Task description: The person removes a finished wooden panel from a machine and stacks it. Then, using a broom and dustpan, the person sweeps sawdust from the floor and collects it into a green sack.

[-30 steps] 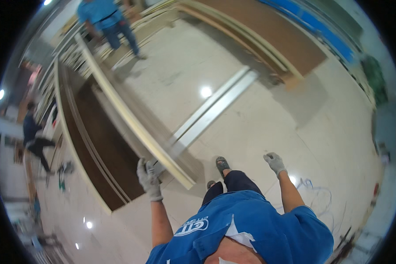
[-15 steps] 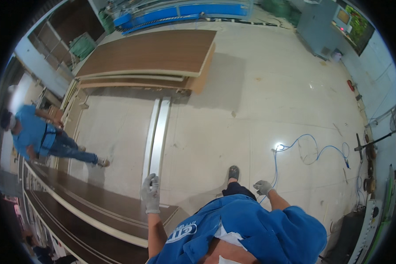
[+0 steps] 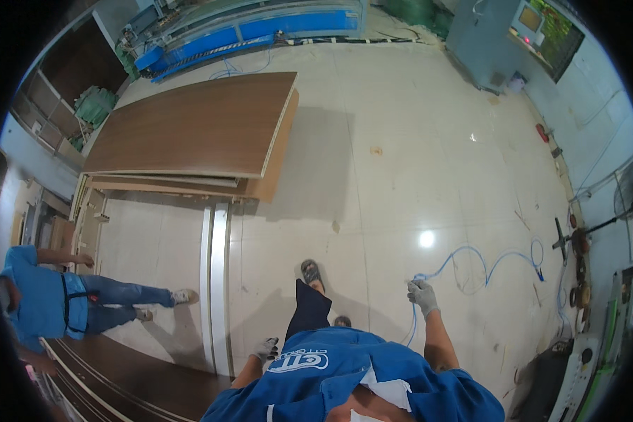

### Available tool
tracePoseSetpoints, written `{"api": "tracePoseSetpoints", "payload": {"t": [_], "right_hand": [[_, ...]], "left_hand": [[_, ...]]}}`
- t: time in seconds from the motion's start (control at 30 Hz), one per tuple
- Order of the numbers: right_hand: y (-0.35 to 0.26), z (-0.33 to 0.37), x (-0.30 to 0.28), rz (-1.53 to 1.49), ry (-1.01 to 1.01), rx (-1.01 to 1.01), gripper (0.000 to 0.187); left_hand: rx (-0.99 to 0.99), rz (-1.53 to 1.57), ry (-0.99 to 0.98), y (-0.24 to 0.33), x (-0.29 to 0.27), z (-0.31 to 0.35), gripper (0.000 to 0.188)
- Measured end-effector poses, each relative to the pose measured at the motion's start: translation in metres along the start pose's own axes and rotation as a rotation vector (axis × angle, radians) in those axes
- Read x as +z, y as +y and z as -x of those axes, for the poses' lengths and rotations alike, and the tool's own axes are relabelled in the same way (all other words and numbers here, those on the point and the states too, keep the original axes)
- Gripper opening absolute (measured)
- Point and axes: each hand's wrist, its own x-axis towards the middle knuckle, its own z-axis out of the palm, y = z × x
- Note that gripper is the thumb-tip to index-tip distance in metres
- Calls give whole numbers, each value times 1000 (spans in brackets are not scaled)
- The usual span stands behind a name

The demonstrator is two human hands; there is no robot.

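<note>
My left hand (image 3: 265, 348), in a grey-white glove, hangs low beside my blue work shirt. Its fingers are loosely bent and apart, with nothing seen in them. Out to the right, my right hand (image 3: 423, 296) wears the same kind of glove; its fingers curl loosely and I see nothing held. In the picture a thin blue hose (image 3: 457, 253) on the floor passes behind this hand; no grip on it shows. To the left of my left hand run two long pale metal rails (image 3: 220, 288), side by side, reaching toward a stack of brown panels (image 3: 197, 126).
A co-worker in blue (image 3: 42, 288) stands at the left, beside long dark brown boards (image 3: 141, 373). Beyond the panels is a blue machine (image 3: 260, 32). A grey cabinet (image 3: 475, 46) stands far right. Tools and a fan (image 3: 627, 193) line the right wall.
I have stepped forward, and my view has shifted right. My left hand has dropped from beside the rails to my body. The co-worker has moved nearer, and the rails now lie further left.
</note>
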Motion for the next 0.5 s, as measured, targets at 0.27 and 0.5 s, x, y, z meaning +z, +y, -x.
{"api": "tracePoseSetpoints", "payload": {"t": [0.27,0.5], "right_hand": [[-171,-140,27,170,-28,-122,31],[-133,-171,16,-142,154,255,30]], "left_hand": [[224,417,21,278,-84,-122,30],[361,181,158,555,-131,-191,23]]}}
